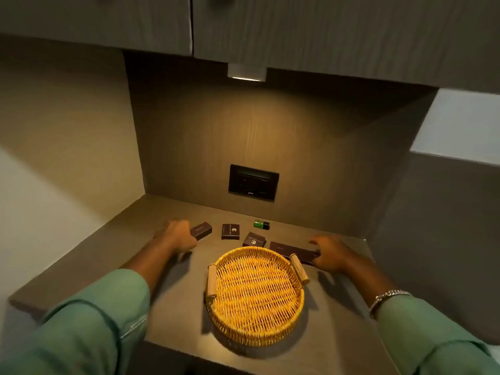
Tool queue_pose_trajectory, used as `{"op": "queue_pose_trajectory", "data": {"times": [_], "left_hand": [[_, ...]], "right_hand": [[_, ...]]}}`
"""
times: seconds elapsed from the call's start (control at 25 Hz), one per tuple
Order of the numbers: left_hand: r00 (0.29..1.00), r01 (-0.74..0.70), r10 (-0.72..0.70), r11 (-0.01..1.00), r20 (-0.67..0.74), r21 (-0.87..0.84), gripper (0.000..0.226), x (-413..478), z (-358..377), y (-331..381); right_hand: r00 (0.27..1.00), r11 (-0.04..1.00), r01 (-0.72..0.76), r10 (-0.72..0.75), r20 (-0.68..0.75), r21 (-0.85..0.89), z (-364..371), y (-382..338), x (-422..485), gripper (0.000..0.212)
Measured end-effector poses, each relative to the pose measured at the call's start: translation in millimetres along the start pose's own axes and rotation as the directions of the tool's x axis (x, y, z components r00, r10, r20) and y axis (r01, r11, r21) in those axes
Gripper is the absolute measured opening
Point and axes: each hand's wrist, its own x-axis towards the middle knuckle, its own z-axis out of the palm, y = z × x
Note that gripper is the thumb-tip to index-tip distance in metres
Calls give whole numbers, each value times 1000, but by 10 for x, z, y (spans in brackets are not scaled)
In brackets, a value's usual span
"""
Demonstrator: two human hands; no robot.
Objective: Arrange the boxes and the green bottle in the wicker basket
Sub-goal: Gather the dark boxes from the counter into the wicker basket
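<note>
Basket (255, 296) empty, nothing loaded yet. L hand (177, 235) curled at left box (201, 230), R hand (328, 253) fingers on long box (293, 253); can't tell if either grip is closed. 2 small boxes (230, 231) + bottle (261, 224) on counter behind basket. Next: secure, lift over rim. Gold logos, text unreadable.

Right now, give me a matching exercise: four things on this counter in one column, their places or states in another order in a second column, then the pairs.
Things
1. green bottle
2. basket
3. long box
4. left box

Places or states
A. at the left hand
B. lying on its side near the back wall
C. at the right hand, beside the basket
D. holds nothing

Pairs: 1-B, 2-D, 3-C, 4-A
</note>
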Motion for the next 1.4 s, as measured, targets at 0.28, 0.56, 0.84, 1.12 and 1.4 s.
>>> {"op": "queue_pose_trajectory", "data": {"times": [0.28, 0.56, 0.84, 1.12, 1.4], "left_hand": [[999, 30, -31, 995, 12, 94, 39, 236, 70, -117], [991, -129, 87, 821, -103, -556, 38, -20, -680, 586], [976, -159, 217, 778, 23, -608, 41, -798, -338, 1096], [991, -104, 119, 970, 53, -219, 123, -864, 193, 1081], [994, -58, 58, 998, 93, 5, 120, -832, 312, 1139]], "right_hand": [[997, 967, -28, 44, 59, -253, 57, -148, 158, 34], [970, 987, -114, 135, -202, 113, -660, -513, 5, 27], [993, 936, -103, 79, 84, 336, -609, -1277, -382, 39], [986, 983, -150, 141, 83, 110, 93, -1432, -598, 51], [996, 995, -84, 86, 35, -58, 204, -1441, -643, 43]]}}
